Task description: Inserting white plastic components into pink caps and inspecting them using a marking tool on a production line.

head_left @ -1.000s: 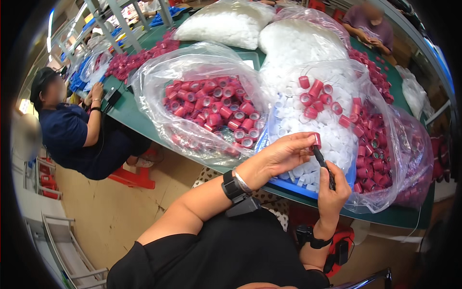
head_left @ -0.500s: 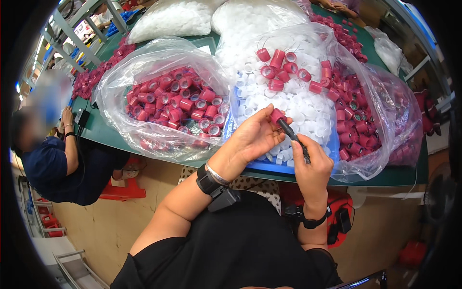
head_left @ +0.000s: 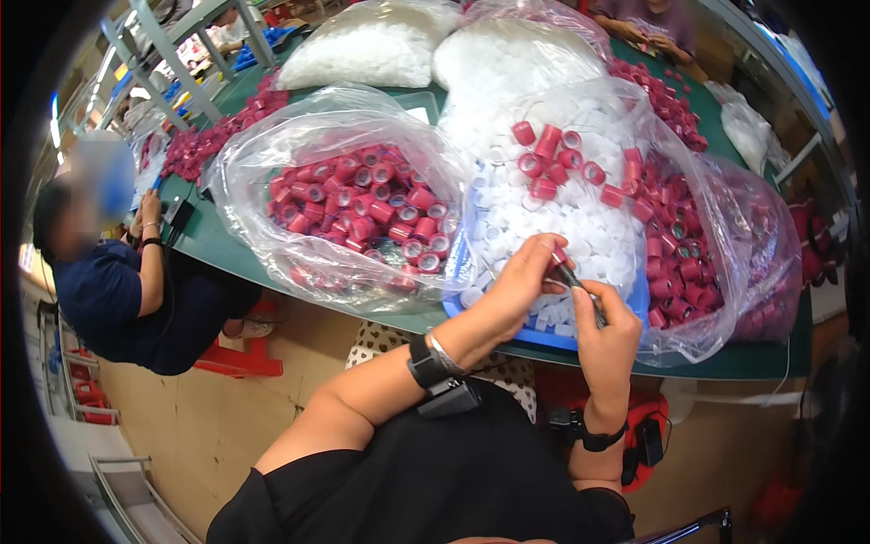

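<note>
My left hand (head_left: pixel 524 283) is closed round a small dark-red cylinder (head_left: pixel 556 254), its fingers covering most of the piece. In my right hand (head_left: pixel 609 337) is a slim black pen-shaped tool (head_left: pixel 569 276), gripped between thumb and fingers. The tool's tip meets the red cylinder; whether it sits inside cannot be made out. Both hands are over the near part of a blue tray (head_left: pixel 548 338) heaped with small white plastic caps (head_left: pixel 580 238). Several red cylinders (head_left: pixel 547 141) with thin wires lie on top of the white caps.
A clear bag (head_left: pixel 245 172) full of red cylinders lies open at left, another bag (head_left: pixel 732 299) at right. Large bags of white pieces (head_left: pixel 362 59) stand behind. The green table (head_left: pixel 237 258) carries more red piles. A co-worker (head_left: pixel 104 281) sits at left; another person's hands (head_left: pixel 657 41) are at far right.
The whole view has shifted, so table and bags appear farther right and lower. My left hand has turned and closed more over the red cylinder. The tool stays in my right hand.
</note>
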